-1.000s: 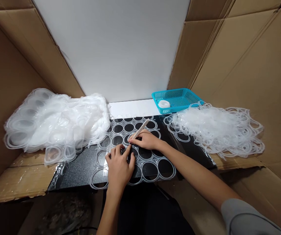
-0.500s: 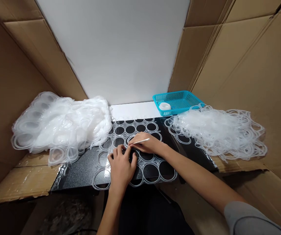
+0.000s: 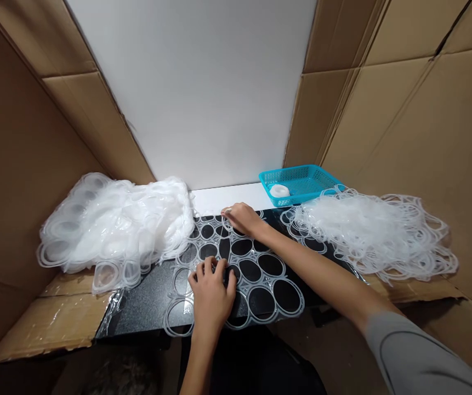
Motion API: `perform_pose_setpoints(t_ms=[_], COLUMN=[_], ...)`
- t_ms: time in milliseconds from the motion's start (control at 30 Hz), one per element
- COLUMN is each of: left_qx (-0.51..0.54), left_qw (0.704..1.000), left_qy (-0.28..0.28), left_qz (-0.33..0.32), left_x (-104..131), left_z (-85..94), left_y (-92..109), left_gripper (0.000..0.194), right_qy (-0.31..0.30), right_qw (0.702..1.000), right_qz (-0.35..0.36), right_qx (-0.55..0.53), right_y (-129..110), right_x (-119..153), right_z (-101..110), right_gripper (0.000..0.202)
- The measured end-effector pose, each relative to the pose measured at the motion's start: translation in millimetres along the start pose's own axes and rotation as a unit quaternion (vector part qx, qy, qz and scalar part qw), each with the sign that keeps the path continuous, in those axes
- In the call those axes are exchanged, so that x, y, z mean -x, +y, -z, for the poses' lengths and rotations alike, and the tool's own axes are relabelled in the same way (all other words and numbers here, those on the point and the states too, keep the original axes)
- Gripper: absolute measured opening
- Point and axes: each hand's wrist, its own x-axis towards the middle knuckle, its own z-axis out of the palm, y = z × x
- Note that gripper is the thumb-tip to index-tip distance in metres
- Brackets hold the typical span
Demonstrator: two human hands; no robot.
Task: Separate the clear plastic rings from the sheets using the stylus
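A translucent sheet of joined rings (image 3: 262, 303) lies on the black speckled board (image 3: 141, 307), its near edge by the board's front edge. My left hand (image 3: 213, 288) rests on the sheet with its fingers spread. Farther back, my right hand (image 3: 242, 218) is closed at the far part of the sheet, its fingertips pinched together. A small pale tip shows at those fingers; the rest of what they hold is hidden. A narrow dark gap runs through the sheet between the two hands.
A pile of clear ring sheets (image 3: 137, 219) stands at the left. At the right lies a heap of tangled ring strips (image 3: 367, 230). Behind it, a blue basket (image 3: 305, 189) holds a white roll (image 3: 279, 191). Cardboard walls (image 3: 416, 137) rise on both sides.
My right hand has moved away from my left hand toward the far edge of the sheet. The white stick seen in it before is now mostly hidden. The whole view has shifted slightly.
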Motion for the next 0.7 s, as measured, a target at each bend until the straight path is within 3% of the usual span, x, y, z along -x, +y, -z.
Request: perform_pose_setpoints(t_ms=[100,200,300,467,700], left_qx=[0.004,0.021,0.067,0.183,0.184], left_qw=[1.0,1.0,0.997,0.982,0.982], left_qy=[0.003,0.007,0.001,-0.031,0.021], left_qz=[-0.002,-0.006,-0.025,-0.044,-0.028], left_x=[0.0,1.9,7.7,19.2,19.9], left_z=[0.4,-0.5,-1.3,5.5,4.3], left_y=[-1.4,-3.5,-5.2,-15.5,-51.6], left_gripper=[0.02,0.02,0.025,0.037,0.03], right_qy=[0.011,0.024,0.0,-0.122,-0.089], right_qw=[0.995,0.99,0.989,0.97,0.953], right_qz=[-0.089,-0.137,-0.104,-0.021,-0.034], right_qx=[0.037,-0.007,-0.105,-0.209,-0.286], right_y=[12.7,9.2,-14.2,-57.6,-63.2], right_x=[-19.9,-22.9,-7.2,34.7,50.7], right_z=[5.0,8.7,3.8,-19.8,-30.2], right_gripper=[0.034,0.034,0.031,0.021,0.017])
